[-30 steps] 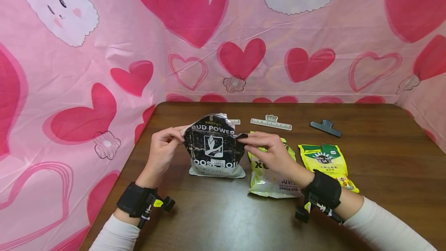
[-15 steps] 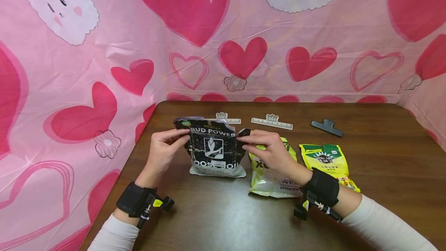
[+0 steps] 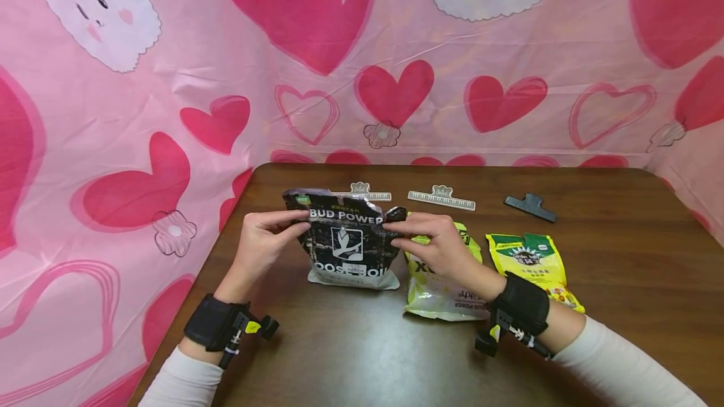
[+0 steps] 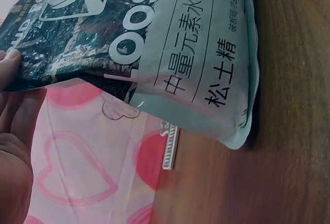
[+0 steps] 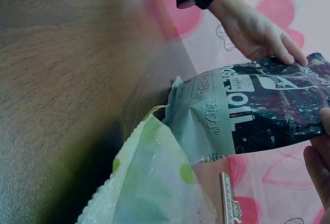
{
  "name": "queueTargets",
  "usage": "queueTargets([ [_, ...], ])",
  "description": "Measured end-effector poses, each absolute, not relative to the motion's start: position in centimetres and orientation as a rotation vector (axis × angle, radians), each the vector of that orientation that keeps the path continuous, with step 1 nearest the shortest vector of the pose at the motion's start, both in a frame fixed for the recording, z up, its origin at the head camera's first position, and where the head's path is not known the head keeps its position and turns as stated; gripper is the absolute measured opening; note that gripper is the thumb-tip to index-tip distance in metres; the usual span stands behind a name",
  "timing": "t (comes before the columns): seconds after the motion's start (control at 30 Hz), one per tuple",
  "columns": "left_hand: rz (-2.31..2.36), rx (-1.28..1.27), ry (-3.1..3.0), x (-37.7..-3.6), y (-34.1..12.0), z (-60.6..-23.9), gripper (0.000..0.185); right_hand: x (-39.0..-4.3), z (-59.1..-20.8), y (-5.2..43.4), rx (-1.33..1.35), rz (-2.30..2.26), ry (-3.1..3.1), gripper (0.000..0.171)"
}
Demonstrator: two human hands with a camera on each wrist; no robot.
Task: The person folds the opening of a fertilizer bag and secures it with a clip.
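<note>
The black soil bag [image 3: 347, 240] stands upright on the wooden table [image 3: 362, 357], its bottom on the wood and its top held up. The left hand [image 3: 263, 245] pinches the left top corner of this bag between thumb and fingers, and the right hand [image 3: 435, 240] pinches the right top corner in the same way. All other things I place from the black bag. Just to its right lies a green bag [image 3: 435, 291], partly under the right hand and touching the black bag at the bottom edge. Further right lies a yellow bag [image 3: 528, 262]. Behind the black bag are 2 pale sealing clips, one [image 3: 362, 193] directly behind and one [image 3: 442, 198] behind and to the right; a dark clip [image 3: 530, 206] is far to the right.

The risk I see is at the top. The bag is held only at 2 corners, and its top edge looks wrinkled, so if 1 pinch slips the bag can tip over. I cannot tell whether the top is sealed; if it is open, soil may spill on the table. The right wrist is also low over the green bag and can push it.
</note>
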State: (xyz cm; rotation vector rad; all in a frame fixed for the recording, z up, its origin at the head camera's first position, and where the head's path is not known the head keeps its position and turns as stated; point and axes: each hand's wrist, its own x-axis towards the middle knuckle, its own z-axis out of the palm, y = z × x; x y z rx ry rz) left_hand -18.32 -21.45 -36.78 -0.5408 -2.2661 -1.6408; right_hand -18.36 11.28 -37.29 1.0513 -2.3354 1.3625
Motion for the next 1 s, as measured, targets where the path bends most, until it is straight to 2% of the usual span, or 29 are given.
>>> queueTargets([
  [0.3,-1.578,-0.513,-2.334,-18.0,-21.7,-36.4,0.027,-18.1,-37.1,11.3,1.022,1.370,-2.372,0.032],
  [0.73,-1.330,-0.642,-2.395,-17.8,-22.0,-35.7,0.024,-17.9,-37.2,11.6,0.986,1.329,-2.407,0.037],
  [1.0,-1.007,-0.875,-2.266,-18.1,-22.4,-35.5,0.031,-17.8,-37.2,11.6,0.942,1.333,-2.473,0.035],
])
